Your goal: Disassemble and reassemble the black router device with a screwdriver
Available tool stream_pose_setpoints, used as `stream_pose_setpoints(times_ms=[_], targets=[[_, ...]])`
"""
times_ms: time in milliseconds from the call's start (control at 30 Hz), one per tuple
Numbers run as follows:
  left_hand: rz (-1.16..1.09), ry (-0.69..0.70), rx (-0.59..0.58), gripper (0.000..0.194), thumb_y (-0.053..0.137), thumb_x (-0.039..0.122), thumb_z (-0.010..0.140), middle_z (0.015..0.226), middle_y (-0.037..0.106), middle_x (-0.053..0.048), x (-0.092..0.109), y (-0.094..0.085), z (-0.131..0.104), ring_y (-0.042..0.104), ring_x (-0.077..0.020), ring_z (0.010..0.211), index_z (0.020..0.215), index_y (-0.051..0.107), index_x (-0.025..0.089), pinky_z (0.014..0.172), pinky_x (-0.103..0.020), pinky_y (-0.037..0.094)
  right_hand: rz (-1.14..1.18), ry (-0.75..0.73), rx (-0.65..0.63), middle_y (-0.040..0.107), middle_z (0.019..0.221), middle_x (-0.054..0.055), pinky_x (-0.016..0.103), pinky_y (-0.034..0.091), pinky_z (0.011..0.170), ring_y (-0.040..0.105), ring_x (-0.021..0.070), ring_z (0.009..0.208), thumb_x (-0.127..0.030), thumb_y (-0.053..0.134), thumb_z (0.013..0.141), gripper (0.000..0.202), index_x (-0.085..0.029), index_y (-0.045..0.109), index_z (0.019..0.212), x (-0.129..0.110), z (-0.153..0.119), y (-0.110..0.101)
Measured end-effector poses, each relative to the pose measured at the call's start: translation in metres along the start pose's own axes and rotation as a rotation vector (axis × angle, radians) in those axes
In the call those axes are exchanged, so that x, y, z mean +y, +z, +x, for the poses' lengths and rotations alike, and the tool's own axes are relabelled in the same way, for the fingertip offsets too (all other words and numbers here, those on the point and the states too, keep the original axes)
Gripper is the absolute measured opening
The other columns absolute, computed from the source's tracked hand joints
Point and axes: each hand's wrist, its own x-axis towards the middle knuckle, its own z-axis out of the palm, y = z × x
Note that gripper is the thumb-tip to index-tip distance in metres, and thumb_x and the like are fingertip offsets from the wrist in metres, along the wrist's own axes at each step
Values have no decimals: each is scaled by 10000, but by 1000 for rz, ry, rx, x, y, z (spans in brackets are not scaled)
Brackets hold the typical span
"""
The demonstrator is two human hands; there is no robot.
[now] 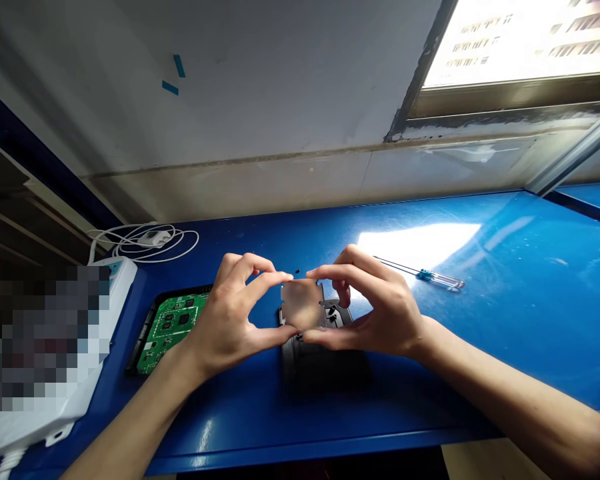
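A thin, shiny square metal plate with notched edges is held up between both hands. My left hand pinches its left side, index fingertip at the top edge and thumb at the bottom. On the right side my right hand grips it the same way, its other fingers curled. Beneath the plate lies a black casing, partly covered by the plate and fingers, with small black parts near its upper right. A green circuit board in a black frame lies to the left, partly behind my left hand.
A screwdriver with a clear blue handle lies beyond my right hand on the blue table. A tiny black piece lies past the plate. White cable and a white device are at the left; a wall stands behind.
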Motion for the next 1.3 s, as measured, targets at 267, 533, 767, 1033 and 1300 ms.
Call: stream_pose_setpoints(times_ms=[267, 533, 767, 1033, 1300], targets=[[-58, 20, -27, 502, 900, 386, 794, 1091, 601, -49, 4, 5, 0, 490, -251, 985, 1191, 632, 234, 869, -379, 467, 58, -23, 51, 529, 793, -11, 241, 468, 485, 498, 91, 563, -559, 792, 829, 544, -166, 639, 1172, -13, 0, 8], [-43, 27, -31, 543, 917, 349, 773, 1082, 586, -40, 7, 4, -2, 480, -247, 974, 1199, 592, 255, 847, -369, 468, 80, -15, 29, 537, 805, -6, 234, 480, 487, 512, 103, 591, -598, 768, 840, 586, -181, 615, 1222, -14, 0, 9], [-63, 46, 0, 573, 926, 377, 758, 1080, 584, -46, 7, 5, -3, 485, -244, 977, 1200, 589, 237, 830, -358, 479, 118, 16, -38, 577, 863, 18, 224, 482, 482, 528, 102, 597, -581, 786, 829, 598, -186, 600, 1238, -9, -5, 13], [-94, 55, 19, 572, 901, 450, 785, 1102, 591, -55, 8, 4, -3, 493, -246, 983, 1201, 572, 236, 847, -360, 470, 98, 19, -62, 604, 901, 34, 220, 470, 485, 518, 89, 570, -479, 788, 851, 515, -172, 615, 1226, -9, -5, 14], [-116, 32, 11, 659, 960, 415, 706, 1105, 583, -45, 7, 6, -6, 490, -248, 986, 1210, 572, 242, 848, -360, 464, 97, 22, -62, 609, 904, 40, 213, 484, 482, 544, 92, 595, -553, 774, 855, 556, -154, 636, 1217, -8, -6, 13]])
